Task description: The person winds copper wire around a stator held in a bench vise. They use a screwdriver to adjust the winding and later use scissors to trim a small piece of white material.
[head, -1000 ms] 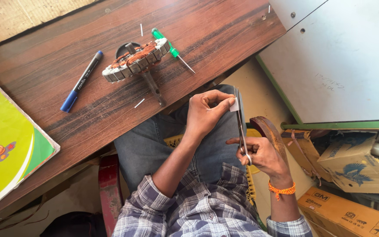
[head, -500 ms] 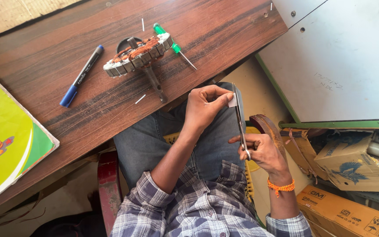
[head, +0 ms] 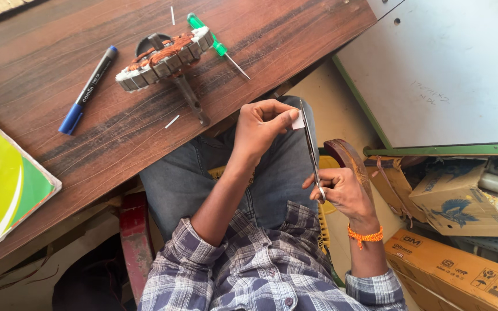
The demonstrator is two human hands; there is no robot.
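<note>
Here, left hand (head: 263,124) grip pinching white slip (head: 298,120) — touching scissors (head: 311,152) blade; right hand (head: 341,190) grip closed on handles.

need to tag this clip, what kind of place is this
Probably a small electrical repair workshop. A copper-wound motor stator lies on the wooden table beside a green screwdriver, and cardboard boxes are stacked nearby. The right hand holds scissors to a paper strip in the left hand.
</note>
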